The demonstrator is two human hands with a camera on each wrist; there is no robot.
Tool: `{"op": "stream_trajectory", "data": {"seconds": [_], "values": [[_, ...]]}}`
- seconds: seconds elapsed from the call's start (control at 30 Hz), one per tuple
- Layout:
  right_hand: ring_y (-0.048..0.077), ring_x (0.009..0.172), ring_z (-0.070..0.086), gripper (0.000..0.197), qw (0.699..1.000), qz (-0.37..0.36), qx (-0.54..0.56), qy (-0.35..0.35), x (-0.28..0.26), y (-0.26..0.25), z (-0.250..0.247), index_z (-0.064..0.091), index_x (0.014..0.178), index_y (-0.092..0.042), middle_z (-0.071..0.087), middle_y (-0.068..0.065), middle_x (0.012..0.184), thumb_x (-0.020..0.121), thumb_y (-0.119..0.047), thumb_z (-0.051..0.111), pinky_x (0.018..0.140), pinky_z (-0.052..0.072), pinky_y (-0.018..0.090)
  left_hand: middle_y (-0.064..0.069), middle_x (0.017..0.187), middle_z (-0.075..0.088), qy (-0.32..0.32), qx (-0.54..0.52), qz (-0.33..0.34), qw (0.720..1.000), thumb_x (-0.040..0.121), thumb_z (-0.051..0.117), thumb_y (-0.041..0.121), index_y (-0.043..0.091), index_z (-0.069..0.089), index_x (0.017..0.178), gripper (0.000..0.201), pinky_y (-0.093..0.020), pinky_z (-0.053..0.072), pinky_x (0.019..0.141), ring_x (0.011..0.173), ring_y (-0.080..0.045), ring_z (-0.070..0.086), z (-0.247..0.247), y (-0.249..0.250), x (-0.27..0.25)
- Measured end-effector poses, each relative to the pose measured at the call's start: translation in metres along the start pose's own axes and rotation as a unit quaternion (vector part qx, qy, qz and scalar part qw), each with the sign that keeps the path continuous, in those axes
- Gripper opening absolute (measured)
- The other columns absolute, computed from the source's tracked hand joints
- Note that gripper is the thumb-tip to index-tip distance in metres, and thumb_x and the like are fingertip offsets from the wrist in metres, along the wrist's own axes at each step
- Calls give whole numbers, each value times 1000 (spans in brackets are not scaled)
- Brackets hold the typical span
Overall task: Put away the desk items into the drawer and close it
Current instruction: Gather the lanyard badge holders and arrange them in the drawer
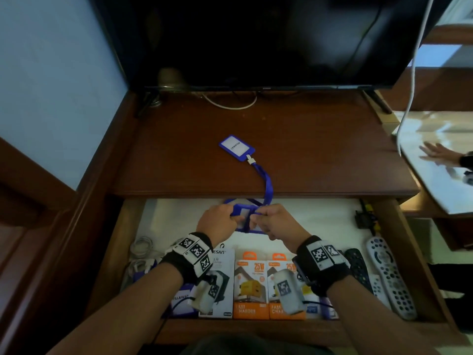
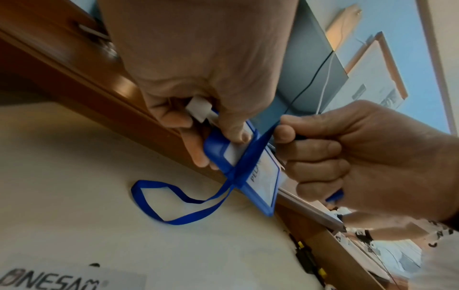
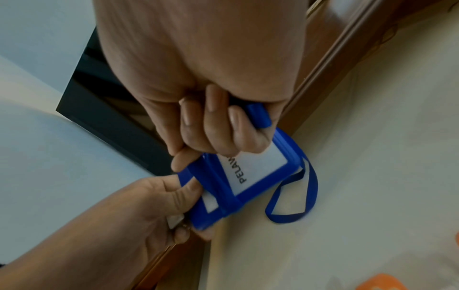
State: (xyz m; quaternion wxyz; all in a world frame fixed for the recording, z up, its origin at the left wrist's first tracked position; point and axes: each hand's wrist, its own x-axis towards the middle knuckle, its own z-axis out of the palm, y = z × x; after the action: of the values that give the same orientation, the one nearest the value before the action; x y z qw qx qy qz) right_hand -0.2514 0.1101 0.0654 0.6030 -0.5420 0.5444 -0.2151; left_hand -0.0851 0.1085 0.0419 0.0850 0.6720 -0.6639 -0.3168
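Observation:
Over the open drawer (image 1: 405,254) I hold a blue badge holder (image 1: 244,213) between both hands. My left hand (image 1: 221,221) pinches its clip end (image 2: 198,107), thumb on the card face. The right hand (image 1: 272,224) has its fingers (image 3: 211,133) curled round the blue lanyard (image 2: 244,159), which crosses the badge (image 3: 258,168). A slack loop of that lanyard (image 2: 159,206) lies on the drawer's pale floor. A second blue badge holder (image 1: 236,147) lies on the desk top (image 1: 320,149), and its lanyard (image 1: 267,185) hangs over the front edge.
Orange and white charger boxes (image 1: 250,285) line the drawer's front. Remotes (image 1: 389,275) lie at its right and white cables (image 1: 140,249) at its left. A black adapter (image 1: 363,219) sits at the back right. A dark TV (image 1: 256,39) stands behind the desk.

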Motion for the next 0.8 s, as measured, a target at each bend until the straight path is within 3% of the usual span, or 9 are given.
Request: {"op": "stream_trajectory", "data": {"seconds": [0.1, 0.2, 0.33, 0.43, 0.57, 0.63, 0.73, 0.8], "values": [[8, 44, 32, 33, 999, -8, -31, 8, 0, -1, -7, 59, 60, -10, 40, -4, 47, 93, -8, 58, 43, 26, 16, -4, 72, 61, -66, 11, 7, 998, 89, 60, 30, 19, 52, 66, 27, -32, 45, 61, 67, -21, 59, -4, -4, 0], [2, 42, 39, 44, 997, -17, -77, 13, 3, 1, -12, 50, 48, -18, 43, -9, 46, 88, -8, 66, 45, 32, 15, -4, 71, 58, -120, 82, 48, 988, 89, 59, 32, 17, 50, 63, 32, -29, 36, 56, 65, -21, 55, -10, -2, -5], [-2, 38, 41, 32, 994, -26, -107, -10, 6, -4, -13, 56, 58, -9, 44, -12, 46, 88, -11, 67, 43, 30, 9, 0, 74, 58, -144, 97, 88, 981, 89, 59, 35, 22, 52, 66, 28, -29, 35, 58, 68, -18, 55, -16, 4, -12], [-2, 38, 39, 27, 993, -21, -115, -17, 7, -8, -14, 59, 63, -7, 42, -15, 38, 88, -14, 67, 42, 29, 9, -1, 76, 60, -201, 88, 89, 972, 90, 60, 35, 18, 59, 73, 25, -30, 39, 63, 69, -17, 55, -23, 6, -15], [2, 39, 32, 26, 995, -1, -91, -32, 5, -9, -16, 61, 69, -5, 37, -15, 41, 92, -18, 62, 43, 25, 17, -9, 95, 69, -267, -7, 73, 961, 91, 62, 30, 6, 69, 92, 25, -34, 48, 77, 83, -21, 63, -44, -5, -15], [7, 44, 31, 26, 998, 3, -59, -38, 4, -10, -17, 62, 72, -5, 38, -6, 49, 94, -19, 59, 44, 24, 21, -4, 99, 70, -262, -84, 66, 959, 92, 61, 25, 11, 70, 92, 16, -26, 48, 78, 88, -14, 64, -55, -13, -16], [20, 56, 42, 26, 999, -7, 13, -43, 7, -11, -14, 63, 84, -2, 49, 12, 64, 95, -25, 58, 51, 30, 27, 5, 96, 70, -231, -210, 52, 949, 93, 58, 15, 14, 68, 96, 10, -10, 47, 74, 84, 4, 64, -64, -16, -18], [22, 60, 48, 27, 996, -19, 64, -53, 8, -15, -11, 63, 79, -6, 53, 14, 67, 94, -28, 57, 54, 34, 27, 10, 93, 72, -202, -306, 72, 928, 91, 57, 8, 16, 68, 95, 15, -12, 48, 79, 88, 2, 66, -64, -18, -19]]}}
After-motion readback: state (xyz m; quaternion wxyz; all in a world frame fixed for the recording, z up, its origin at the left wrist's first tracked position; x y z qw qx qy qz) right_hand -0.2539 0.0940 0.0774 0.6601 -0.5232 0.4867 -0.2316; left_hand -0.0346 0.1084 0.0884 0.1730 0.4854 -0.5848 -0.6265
